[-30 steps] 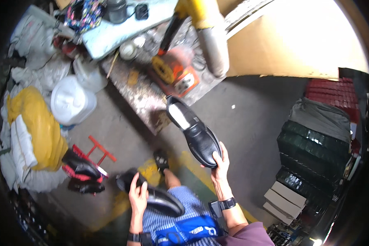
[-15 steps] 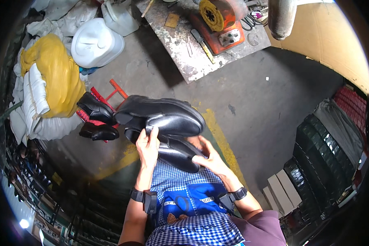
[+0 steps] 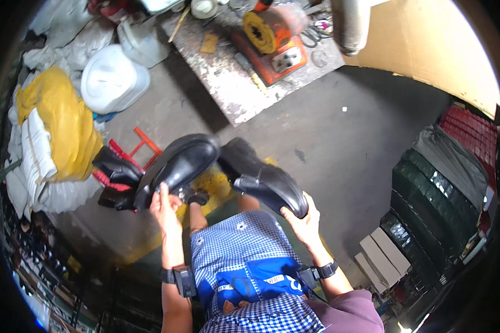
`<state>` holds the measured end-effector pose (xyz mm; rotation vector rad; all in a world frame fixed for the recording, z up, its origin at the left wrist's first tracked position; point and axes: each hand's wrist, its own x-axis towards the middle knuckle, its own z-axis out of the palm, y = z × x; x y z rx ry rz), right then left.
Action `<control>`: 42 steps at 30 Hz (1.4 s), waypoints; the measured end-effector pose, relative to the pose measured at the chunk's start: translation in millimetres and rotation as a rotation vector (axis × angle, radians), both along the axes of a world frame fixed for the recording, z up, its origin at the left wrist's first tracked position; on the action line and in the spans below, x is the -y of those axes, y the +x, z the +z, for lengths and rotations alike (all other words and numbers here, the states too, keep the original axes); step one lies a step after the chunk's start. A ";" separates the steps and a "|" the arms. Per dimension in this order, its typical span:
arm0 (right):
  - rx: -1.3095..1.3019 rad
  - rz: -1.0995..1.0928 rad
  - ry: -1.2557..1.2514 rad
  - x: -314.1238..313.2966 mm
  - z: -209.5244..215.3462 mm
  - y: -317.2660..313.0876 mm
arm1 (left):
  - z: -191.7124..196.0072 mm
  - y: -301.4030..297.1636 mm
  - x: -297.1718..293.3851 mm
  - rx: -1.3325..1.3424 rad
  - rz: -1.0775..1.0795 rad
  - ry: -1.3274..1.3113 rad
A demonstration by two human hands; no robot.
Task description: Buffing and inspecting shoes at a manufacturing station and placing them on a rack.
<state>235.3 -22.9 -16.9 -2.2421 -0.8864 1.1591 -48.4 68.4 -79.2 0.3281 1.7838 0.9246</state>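
Above the grey concrete floor (image 3: 339, 144) and my checked apron (image 3: 250, 261), my left hand (image 3: 165, 210) grips one black leather shoe (image 3: 178, 166), my right hand (image 3: 303, 222) cups the other shoe (image 3: 266, 180), both lifted apart, neither set down.

The left hand (image 3: 165, 210) covers the heel end of the black shoe (image 3: 178, 166) it grips; the right hand (image 3: 303, 222) hides the end of the other black shoe (image 3: 266, 178). At twelve o'clock, the grey cylinder (image 3: 350, 22) is cut off by the top edge. At eight o'clock, shelf contents (image 3: 39, 261) blur into darkness, too small to tell.
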 end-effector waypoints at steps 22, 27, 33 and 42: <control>0.675 -0.537 0.488 -165.7 -19.4 107.5 | -22.4 22.0 66.1 0.096 -0.113 -0.298; 0.649 -0.543 0.498 -179.3 -23.8 104.5 | -30.4 14.2 66.7 0.093 -0.088 -0.304; -0.046 -0.920 0.718 -184.7 -31.1 111.7 | -33.2 8.7 57.3 0.089 -0.059 -0.291; -0.929 -1.272 0.657 -163.5 -64.5 130.9 | -37.6 4.1 57.2 0.081 -0.034 -0.299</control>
